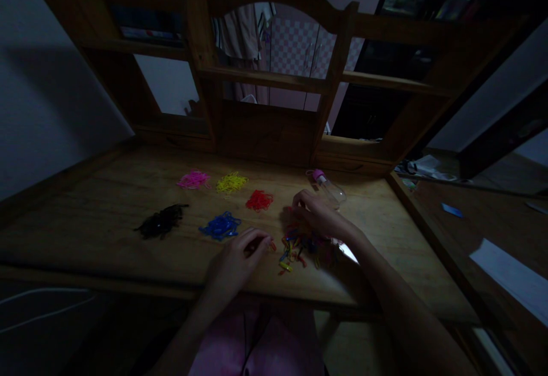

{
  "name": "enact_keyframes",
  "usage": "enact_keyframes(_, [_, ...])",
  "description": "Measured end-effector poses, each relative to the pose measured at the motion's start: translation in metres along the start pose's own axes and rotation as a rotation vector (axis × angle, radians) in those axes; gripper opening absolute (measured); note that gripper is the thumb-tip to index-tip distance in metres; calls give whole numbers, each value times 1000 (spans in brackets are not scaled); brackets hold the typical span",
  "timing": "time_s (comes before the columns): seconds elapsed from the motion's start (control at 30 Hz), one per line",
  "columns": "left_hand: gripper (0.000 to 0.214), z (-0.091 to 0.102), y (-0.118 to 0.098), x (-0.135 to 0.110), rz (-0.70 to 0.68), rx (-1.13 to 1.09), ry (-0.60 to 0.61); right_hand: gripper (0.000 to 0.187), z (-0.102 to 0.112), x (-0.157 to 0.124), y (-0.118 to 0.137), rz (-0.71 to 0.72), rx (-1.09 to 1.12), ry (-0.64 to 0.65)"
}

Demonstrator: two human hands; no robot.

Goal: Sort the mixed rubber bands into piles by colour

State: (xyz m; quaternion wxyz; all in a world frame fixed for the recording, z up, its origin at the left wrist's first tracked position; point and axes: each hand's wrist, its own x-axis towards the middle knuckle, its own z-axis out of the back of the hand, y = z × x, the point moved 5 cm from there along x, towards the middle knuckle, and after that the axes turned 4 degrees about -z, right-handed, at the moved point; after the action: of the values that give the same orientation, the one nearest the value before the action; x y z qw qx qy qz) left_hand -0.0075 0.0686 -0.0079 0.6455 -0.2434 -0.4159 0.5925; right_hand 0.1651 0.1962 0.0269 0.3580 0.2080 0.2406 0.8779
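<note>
My left hand (246, 253) is low over the wooden desk, thumb and fingertips drawn together. A small orange-red band (273, 245) shows right at those fingertips; whether it is gripped or lies on the wood I cannot tell. Above a mixed pile of coloured rubber bands (293, 253), my right hand (314, 213) pinches a small red band (290, 209). Just left of that hand sits a heap of red bands (259, 200). Blue bands (221, 225) lie beyond my left fingers. Part of the mixed pile is hidden under my right hand and wrist.
Further heaps hold yellow bands (232, 182), pink bands (194, 180) and black bands (161, 221). A clear bottle with a pink cap (329, 188) lies behind my right hand. The wooden shelf frame (265, 133) rises at the desk's back. The room is dim.
</note>
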Motion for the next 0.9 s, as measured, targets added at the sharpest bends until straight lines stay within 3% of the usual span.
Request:
enact_keyframes(0.17, [24,0,-2,0,-1,-4,12,9,19,-8,-1,4,115,84])
enact_keyframes(0.4, [23,0,0,-1,21,-6,24,21,3,-12,15,102,75,261])
enact_keyframes(0.7, [25,2,0,3,-65,44,-3,14,-3,-11,9,96,-78,198])
enact_keyframes(0.9, [14,-6,-4,9,-79,117,110,10,-5,-12,5,65,-40,189])
